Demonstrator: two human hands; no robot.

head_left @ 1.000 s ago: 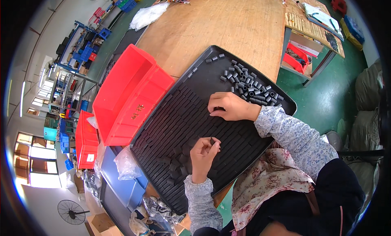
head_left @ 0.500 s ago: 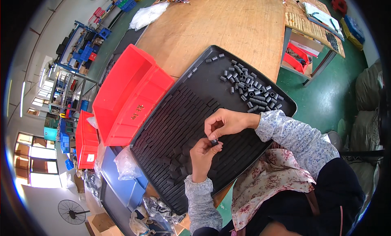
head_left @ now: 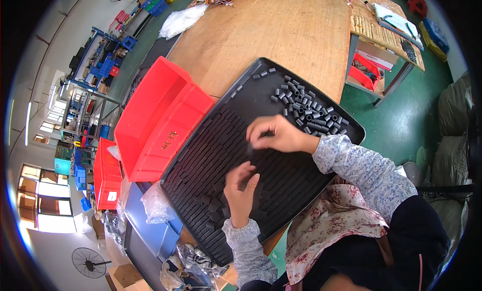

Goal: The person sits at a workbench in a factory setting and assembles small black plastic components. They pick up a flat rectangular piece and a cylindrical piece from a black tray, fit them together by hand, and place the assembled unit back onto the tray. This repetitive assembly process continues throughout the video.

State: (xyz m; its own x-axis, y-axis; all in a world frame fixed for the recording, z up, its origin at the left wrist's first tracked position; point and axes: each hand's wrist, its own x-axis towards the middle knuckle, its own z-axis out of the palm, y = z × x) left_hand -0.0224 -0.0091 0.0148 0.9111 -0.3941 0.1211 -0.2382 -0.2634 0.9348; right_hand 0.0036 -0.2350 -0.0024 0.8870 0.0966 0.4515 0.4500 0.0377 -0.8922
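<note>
A large black tray (head_left: 261, 65) lies at an angle on the table. Rows of small dark block-like pieces (head_left: 211, 145) cover much of it. My right hand (head_left: 278, 134) is over the tray's middle, its thumb and fingers pinched. A blurred small dark piece (head_left: 249, 149) shows at its fingertips. Nearer me, my left hand (head_left: 241, 193) has thumb and fingers apart and holds nothing visible. Beside and partly under it is a loose heap of dark blocks (head_left: 215, 206). Short black hollow cylinders (head_left: 306, 107) lie jumbled at the tray's far right.
A red bin (head_left: 165, 125) stands against the tray's left edge, with another red bin (head_left: 106, 173) beyond. A blue bin (head_left: 148, 220) and a clear plastic bag (head_left: 156, 203) are at the lower left. The wooden table (head_left: 266, 30) extends beyond the tray.
My hands, together around a small dark piece before, have come apart. The right moved up and left with the piece at its fingertips; the left opened and drew slightly left.
</note>
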